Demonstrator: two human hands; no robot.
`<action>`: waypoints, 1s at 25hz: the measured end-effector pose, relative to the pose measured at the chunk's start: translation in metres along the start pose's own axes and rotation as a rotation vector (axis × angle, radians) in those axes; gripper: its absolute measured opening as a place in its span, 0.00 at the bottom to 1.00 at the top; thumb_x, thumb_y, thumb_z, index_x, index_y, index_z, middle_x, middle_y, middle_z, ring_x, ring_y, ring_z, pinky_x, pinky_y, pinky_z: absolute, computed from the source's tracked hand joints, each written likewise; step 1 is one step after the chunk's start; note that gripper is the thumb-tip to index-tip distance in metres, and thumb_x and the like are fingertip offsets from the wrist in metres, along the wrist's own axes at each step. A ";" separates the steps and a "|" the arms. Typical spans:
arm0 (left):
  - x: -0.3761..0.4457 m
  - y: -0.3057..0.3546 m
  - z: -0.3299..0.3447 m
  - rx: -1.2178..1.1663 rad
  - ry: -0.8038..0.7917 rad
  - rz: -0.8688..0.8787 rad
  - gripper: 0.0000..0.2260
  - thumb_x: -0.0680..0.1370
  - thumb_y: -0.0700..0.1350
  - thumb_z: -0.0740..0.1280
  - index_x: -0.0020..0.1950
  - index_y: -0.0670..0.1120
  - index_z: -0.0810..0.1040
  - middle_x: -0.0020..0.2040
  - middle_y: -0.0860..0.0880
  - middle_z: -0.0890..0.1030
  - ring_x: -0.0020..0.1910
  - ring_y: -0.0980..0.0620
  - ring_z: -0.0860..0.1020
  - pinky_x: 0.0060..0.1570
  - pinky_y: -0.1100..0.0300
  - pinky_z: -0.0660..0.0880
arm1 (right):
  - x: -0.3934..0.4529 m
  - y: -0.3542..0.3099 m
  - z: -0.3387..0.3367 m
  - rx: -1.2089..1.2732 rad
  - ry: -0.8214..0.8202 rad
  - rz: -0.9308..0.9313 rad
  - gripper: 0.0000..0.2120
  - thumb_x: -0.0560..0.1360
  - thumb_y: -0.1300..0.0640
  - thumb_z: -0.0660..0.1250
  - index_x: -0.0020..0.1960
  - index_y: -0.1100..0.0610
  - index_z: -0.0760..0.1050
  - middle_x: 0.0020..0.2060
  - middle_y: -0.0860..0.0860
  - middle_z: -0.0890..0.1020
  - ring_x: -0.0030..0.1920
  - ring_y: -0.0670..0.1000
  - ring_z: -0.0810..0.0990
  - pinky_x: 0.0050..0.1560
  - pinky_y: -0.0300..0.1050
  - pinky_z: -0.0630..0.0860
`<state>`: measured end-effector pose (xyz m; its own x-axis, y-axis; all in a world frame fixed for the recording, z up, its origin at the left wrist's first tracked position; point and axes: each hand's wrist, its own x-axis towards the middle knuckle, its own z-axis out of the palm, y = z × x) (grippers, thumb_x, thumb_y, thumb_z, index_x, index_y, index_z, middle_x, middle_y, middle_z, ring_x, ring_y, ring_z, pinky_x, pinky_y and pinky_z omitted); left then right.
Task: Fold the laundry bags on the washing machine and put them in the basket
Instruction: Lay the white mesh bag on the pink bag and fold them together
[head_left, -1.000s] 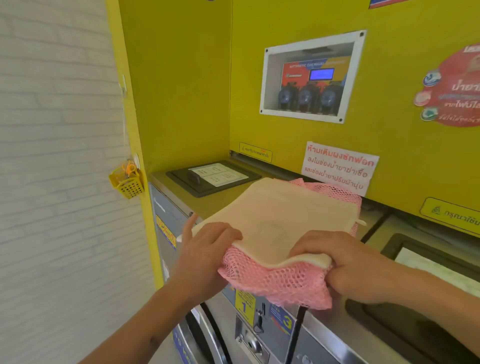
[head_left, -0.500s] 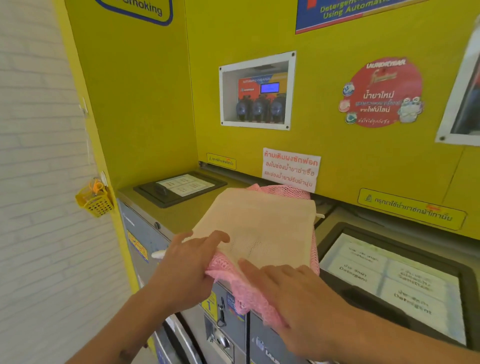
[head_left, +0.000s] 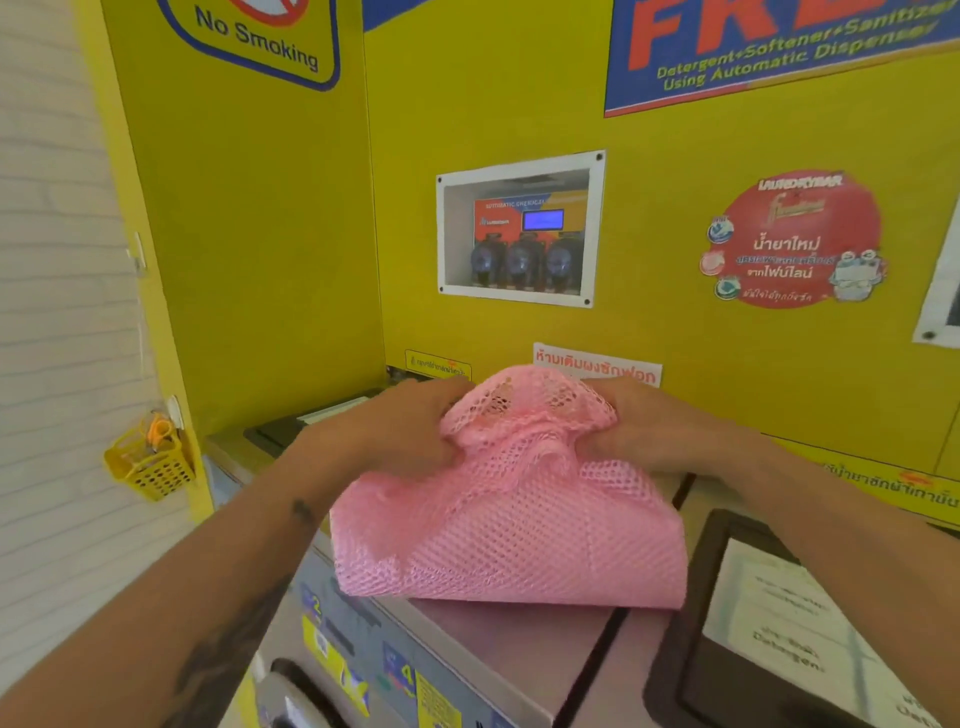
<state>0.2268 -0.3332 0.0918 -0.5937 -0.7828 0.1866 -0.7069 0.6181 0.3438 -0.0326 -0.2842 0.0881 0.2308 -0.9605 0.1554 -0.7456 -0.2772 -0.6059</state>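
Pink mesh laundry bag (head_left: 511, 525) sits in the middle of the head view, lifted off the washing machine (head_left: 498, 654) top at its far edge, while its near edge curls under and hangs just above the machine's front lip. Your left hand (head_left: 400, 431) is clenched on the bag's upper left corner, fingers curled into the mesh w/ thumb underneath; your right hand (head_left: 649, 428) is clenched on the upper right corner the same way, so the fabric bunches into a ridge btwn the two fists. Both forearms reach in from the bottom corners, approx. level w/ each other. The cream bag isn't visible from this angle; whether it's under the pink mesh, can't tell. To the right of the bag, a dark-framed detergent lid (head_left: 769, 639) w/ a white label lies on the next machine top. A small yellow basket (head_left: 150, 465) hangs on the yellow panel's edge at left, well apart from the bag, w/ something orange inside. Behind your hands, the yellow wall carries a white-framed dispenser window (head_left: 519, 231) and a red round sticker (head_left: 795, 239).
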 end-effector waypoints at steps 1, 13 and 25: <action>0.022 -0.008 0.002 0.024 -0.013 -0.005 0.23 0.73 0.48 0.69 0.67 0.59 0.69 0.61 0.56 0.78 0.57 0.50 0.76 0.57 0.51 0.74 | 0.018 0.007 0.000 -0.028 0.039 0.041 0.24 0.69 0.51 0.75 0.63 0.40 0.77 0.59 0.40 0.81 0.59 0.46 0.78 0.60 0.46 0.73; 0.143 -0.044 0.088 0.397 0.074 0.026 0.20 0.79 0.51 0.56 0.71 0.52 0.66 0.66 0.47 0.71 0.66 0.44 0.70 0.67 0.39 0.62 | 0.095 0.091 0.051 -0.362 0.094 0.393 0.27 0.79 0.48 0.53 0.78 0.46 0.59 0.76 0.49 0.63 0.75 0.55 0.61 0.73 0.60 0.61; 0.139 -0.091 0.081 0.197 0.422 0.142 0.11 0.81 0.49 0.56 0.57 0.51 0.76 0.50 0.51 0.80 0.47 0.49 0.78 0.50 0.49 0.73 | 0.092 0.044 0.069 -0.447 0.130 0.281 0.24 0.79 0.51 0.54 0.75 0.50 0.66 0.73 0.48 0.69 0.73 0.53 0.66 0.72 0.56 0.63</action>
<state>0.1778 -0.4928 0.0121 -0.5105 -0.6255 0.5900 -0.7136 0.6910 0.1151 -0.0011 -0.3835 0.0224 -0.0743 -0.9862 0.1478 -0.9671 0.0352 -0.2519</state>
